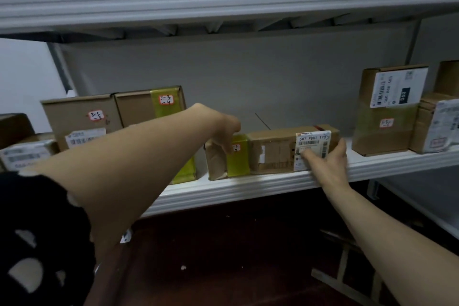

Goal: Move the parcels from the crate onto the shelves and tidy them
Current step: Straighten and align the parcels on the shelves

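On the shelf (273, 182), my left hand (224, 129) hooks over the long parcel (273, 149) and my right hand (327, 165) grips its labelled end; stiff, light-looking cardboard, best held by both ends.

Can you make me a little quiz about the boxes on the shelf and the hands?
1. True or false: the left hand and the right hand both hold the long parcel.
2. The tape band by the left hand is: A red, B yellow, C blue.
3. Fill in: the right hand's thumb lies on the parcel's white ____.
Key: 1 true; 2 B; 3 label.
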Tool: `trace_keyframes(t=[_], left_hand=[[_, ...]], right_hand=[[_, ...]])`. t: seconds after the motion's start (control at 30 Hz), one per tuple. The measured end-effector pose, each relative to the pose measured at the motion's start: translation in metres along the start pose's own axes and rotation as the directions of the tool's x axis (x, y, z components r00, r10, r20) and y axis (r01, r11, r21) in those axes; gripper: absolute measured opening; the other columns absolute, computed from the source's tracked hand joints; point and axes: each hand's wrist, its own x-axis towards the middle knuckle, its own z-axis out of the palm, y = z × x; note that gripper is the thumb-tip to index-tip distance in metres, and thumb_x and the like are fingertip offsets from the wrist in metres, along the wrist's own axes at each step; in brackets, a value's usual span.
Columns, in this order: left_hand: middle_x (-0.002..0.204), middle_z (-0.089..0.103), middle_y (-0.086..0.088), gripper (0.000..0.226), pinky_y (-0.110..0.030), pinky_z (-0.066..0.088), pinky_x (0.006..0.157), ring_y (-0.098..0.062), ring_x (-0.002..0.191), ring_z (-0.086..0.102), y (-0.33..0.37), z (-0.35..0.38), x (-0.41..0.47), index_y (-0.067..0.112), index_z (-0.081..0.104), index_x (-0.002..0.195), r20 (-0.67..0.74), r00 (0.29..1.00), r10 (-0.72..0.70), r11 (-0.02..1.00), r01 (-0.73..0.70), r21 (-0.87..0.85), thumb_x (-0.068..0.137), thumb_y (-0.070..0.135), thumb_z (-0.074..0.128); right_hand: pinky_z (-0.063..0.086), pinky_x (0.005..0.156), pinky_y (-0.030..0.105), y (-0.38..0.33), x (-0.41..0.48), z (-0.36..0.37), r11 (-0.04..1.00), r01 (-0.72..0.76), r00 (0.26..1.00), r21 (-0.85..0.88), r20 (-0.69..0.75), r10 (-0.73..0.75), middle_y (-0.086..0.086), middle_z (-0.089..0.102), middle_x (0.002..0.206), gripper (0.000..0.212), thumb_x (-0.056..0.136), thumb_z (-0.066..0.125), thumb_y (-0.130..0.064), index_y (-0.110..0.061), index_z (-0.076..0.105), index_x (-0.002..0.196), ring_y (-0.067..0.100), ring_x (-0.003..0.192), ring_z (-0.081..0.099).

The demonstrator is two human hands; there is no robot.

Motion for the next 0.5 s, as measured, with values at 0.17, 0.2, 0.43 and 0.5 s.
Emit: trace_keyframes(t=[0.17, 0.2, 0.43, 0.5], left_hand=[[0.102, 0.058, -0.005, 0.033, -0.045, 0.049, 0.092, -0.027, 0.096, 0.059, -0.005, 0.005, 0.0, 0.013, 0.056, 0.112, -0.014, 1.0, 0.008, 0.999, -0.007, 0.032, 0.085, 0.03, 0.068], [0.101, 0.059, -0.005, 0.032, -0.045, 0.05, 0.091, -0.028, 0.095, 0.06, -0.006, 0.006, 0.0, 0.013, 0.056, 0.109, -0.014, 1.0, -0.002, 0.999, 0.003, 0.054, 0.085, 0.031, 0.068], [0.098, 0.061, -0.004, 0.026, -0.046, 0.052, 0.087, -0.029, 0.091, 0.061, -0.017, 0.01, 0.003, 0.021, 0.054, 0.097, -0.018, 0.999, -0.041, 0.99, 0.043, 0.136, 0.083, 0.038, 0.068], [0.099, 0.06, -0.003, 0.026, -0.046, 0.052, 0.087, -0.029, 0.092, 0.06, -0.018, 0.01, 0.001, 0.022, 0.05, 0.095, -0.02, 0.999, -0.043, 0.987, 0.045, 0.152, 0.084, 0.038, 0.068]], right_hand=[[0.026, 0.112, 0.04, 0.0, 0.0, 0.006, 0.991, 0.032, 0.998, -0.128, 0.064, -0.024, 0.016, 0.024, 0.148, 0.094, 0.08, 0.073, -0.021, -0.007, 0.011, 0.15, 0.031, 0.139, 0.025], [0.025, 0.113, 0.039, 0.0, -0.001, 0.008, 0.986, 0.049, 0.995, -0.158, 0.088, -0.036, 0.016, 0.019, 0.15, 0.096, 0.081, 0.072, -0.022, -0.007, 0.007, 0.15, 0.031, 0.139, 0.023], [0.022, 0.114, 0.042, 0.003, 0.0, 0.018, 0.959, 0.081, 0.991, -0.271, 0.129, -0.048, 0.014, 0.014, 0.152, 0.098, 0.085, 0.068, -0.029, -0.005, -0.001, 0.151, 0.033, 0.141, 0.019], [0.022, 0.114, 0.043, 0.003, -0.002, 0.019, 0.955, 0.093, 0.99, -0.281, 0.13, -0.058, 0.014, 0.014, 0.152, 0.097, 0.085, 0.068, -0.03, -0.006, 0.001, 0.151, 0.032, 0.141, 0.019]])
